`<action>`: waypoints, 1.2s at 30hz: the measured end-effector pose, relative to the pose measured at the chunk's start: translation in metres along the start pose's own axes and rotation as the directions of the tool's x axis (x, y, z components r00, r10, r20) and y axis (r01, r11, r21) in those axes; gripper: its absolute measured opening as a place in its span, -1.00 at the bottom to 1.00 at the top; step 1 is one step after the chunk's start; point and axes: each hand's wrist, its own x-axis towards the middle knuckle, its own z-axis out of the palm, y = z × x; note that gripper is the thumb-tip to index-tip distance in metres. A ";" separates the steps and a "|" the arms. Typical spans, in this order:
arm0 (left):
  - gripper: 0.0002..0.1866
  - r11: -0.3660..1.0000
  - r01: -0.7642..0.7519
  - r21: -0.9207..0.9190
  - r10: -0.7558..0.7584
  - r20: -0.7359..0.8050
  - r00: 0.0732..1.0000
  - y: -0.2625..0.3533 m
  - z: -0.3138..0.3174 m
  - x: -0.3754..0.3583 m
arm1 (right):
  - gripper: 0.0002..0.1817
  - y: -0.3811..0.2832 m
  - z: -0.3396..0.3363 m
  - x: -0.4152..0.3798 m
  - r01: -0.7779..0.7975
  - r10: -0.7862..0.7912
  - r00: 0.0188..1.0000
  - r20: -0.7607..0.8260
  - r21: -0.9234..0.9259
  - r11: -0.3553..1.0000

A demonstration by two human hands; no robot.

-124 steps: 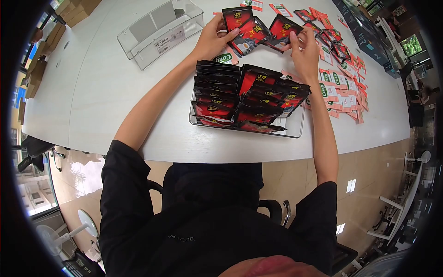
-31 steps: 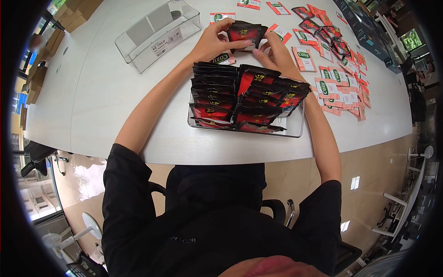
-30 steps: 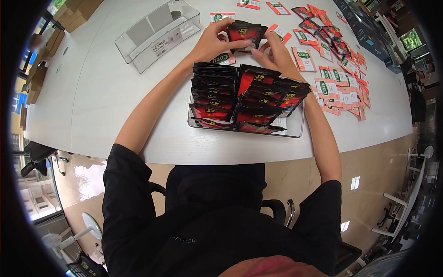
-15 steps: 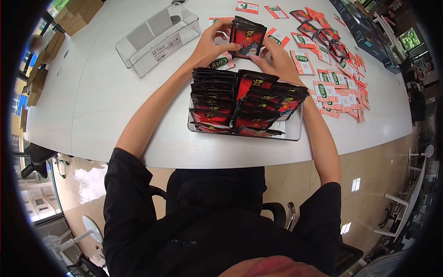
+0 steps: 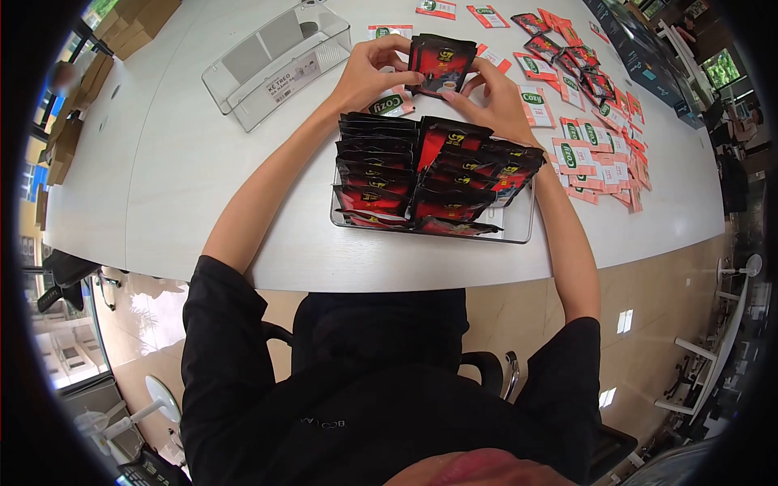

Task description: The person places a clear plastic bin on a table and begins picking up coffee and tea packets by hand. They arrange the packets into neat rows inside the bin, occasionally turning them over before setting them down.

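Observation:
Between both hands, upright behind the clear bin, are black and red coffee sachets (image 5: 444,66), at least two lying against each other. My left hand (image 5: 374,74) grips their left side, thumb on the front. On their right edge, my right hand (image 5: 491,99) closes with thumb and fingers. Nearer to me stands the clear plastic bin (image 5: 519,231), filled with two rows of standing coffee sachets (image 5: 373,182). A Cozy tea sachet (image 5: 391,104) lies by my left wrist, partly hidden.
An unfilled clear plastic rack (image 5: 275,69) with a printed label stands at the back left. Loose coffee sachets (image 5: 579,58) and a pile of Cozy tea sachets (image 5: 596,158) cover the right side. A long dark box (image 5: 640,61) lines the far right edge.
The held sachets have shifted slightly to the right and tilted a little, still between both hands. The bin and its rows look the same.

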 end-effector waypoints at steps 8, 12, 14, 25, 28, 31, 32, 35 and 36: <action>-0.72 0.995 0.080 -0.060 -0.080 -0.002 0.997 0.009 0.008 -0.002 | -0.46 0.011 0.001 0.002 0.118 -0.120 0.985 -0.128 -0.018 0.993; -0.71 0.990 0.072 -0.118 -0.070 0.021 0.997 0.002 0.005 -0.001 | -0.48 0.022 -0.001 0.003 0.151 -0.153 0.985 -0.086 -0.020 0.988; -0.73 0.993 0.059 -0.104 -0.057 0.028 0.998 0.002 0.005 -0.002 | -0.50 0.025 -0.003 0.003 0.179 -0.182 0.983 -0.022 -0.090 0.980; -0.83 0.995 0.057 -0.086 -0.053 0.051 0.997 0.000 0.004 -0.002 | -0.59 0.019 0.000 0.001 0.115 -0.115 0.993 -0.036 -0.003 0.993; -0.86 1.000 0.000 -0.012 0.001 0.041 0.999 -0.003 0.004 -0.001 | -0.63 0.022 -0.002 0.002 0.187 -0.194 0.978 -0.082 -0.086 0.979; -0.89 0.990 -0.105 0.092 0.105 0.011 0.994 -0.002 0.005 0.000 | -0.67 0.025 -0.010 0.005 0.300 -0.337 0.934 -0.122 -0.245 0.922; -0.89 0.990 -0.106 0.093 0.105 0.010 0.994 0.000 0.005 -0.001 | -0.68 0.024 -0.012 0.006 0.356 -0.413 0.902 -0.130 -0.320 0.878; -0.92 0.957 -0.163 0.242 0.173 -0.020 0.985 0.002 0.005 -0.002 | -0.68 0.015 -0.018 0.006 0.392 -0.463 0.878 -0.125 -0.367 0.843; -0.92 0.942 -0.205 0.265 0.222 -0.033 0.975 0.000 0.005 -0.001 | -0.68 0.014 -0.020 0.006 0.393 -0.463 0.878 -0.125 -0.367 0.843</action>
